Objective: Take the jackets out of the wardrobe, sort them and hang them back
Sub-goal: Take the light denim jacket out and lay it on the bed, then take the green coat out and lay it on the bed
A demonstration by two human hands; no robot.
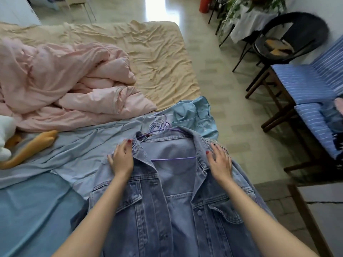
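Now, head view: denim jacket (pixel 178 197) laid open-fronted at near right corner of bed (pixel 157 52), collar away from person, long axis running toward far edge. Purple hanger (pixel 173 158) seen inside, hook beyond collar. Left hand (pixel 121 159) and right hand (pixel 220 162) pressed on collar sides, fingers loosely spread, equally near.

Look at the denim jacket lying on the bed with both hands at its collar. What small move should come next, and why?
Probably gather the purple hanger hook and lift. The denim jacket lies open on the bed, the hanger's bar already showing inside its collar, with the left hand and right hand resting on the shoulders, so it looks seated and ready to carry.
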